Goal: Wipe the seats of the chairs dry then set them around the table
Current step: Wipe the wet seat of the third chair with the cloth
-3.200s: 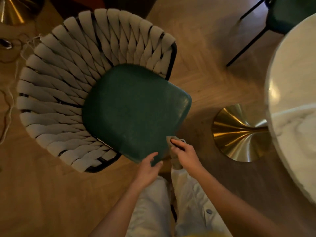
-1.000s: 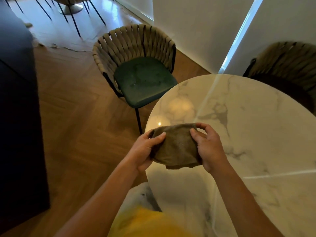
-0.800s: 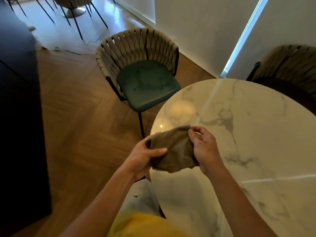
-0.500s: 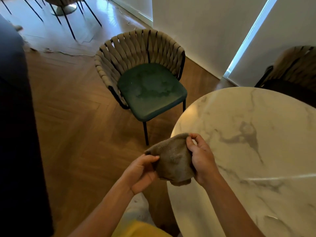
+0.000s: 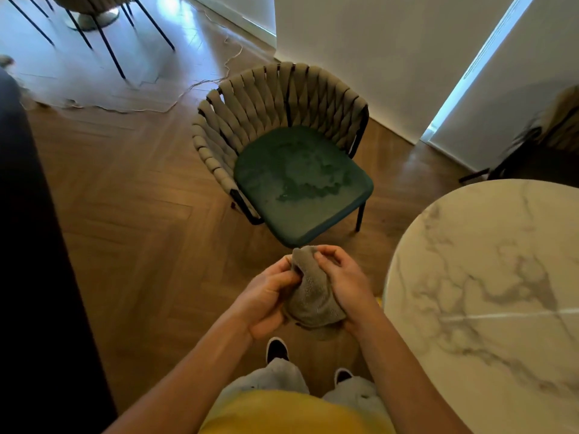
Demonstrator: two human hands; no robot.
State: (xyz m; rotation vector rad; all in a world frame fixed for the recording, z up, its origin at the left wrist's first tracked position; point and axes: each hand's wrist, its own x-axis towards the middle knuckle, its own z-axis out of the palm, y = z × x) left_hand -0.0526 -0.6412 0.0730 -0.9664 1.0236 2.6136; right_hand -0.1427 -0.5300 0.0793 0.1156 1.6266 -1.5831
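- Holding the cloth bunched between both hands is where you stand now: your left hand pinches its left side, your right hand curls round its right side and top corner, so each grip is closed on the cloth, in the air just short of the chair
- The chair sits on the wood floor straight ahead, turned toward you, near the round marble tabletop on your right but not tucked in
- Its green seat shows a dark wet patch across the middle and toward the front, so this one looks not yet wiped
- Fold the cloth into a flat pad with a fresh face outward, since a crumpled ball would likely only smear
- Pass it to one hand, and steady the woven backrest with the other, as the thin legs may let the chair slide
- Start at the back of the seat and draw the water toward the front edge in overlapping strokes
- Press firmly; the seat may hold water in its surface
- Check the front edge last, then slide the chair up to the tabletop
- A second chair stands at the far right, mostly hidden; I cannot tell its state
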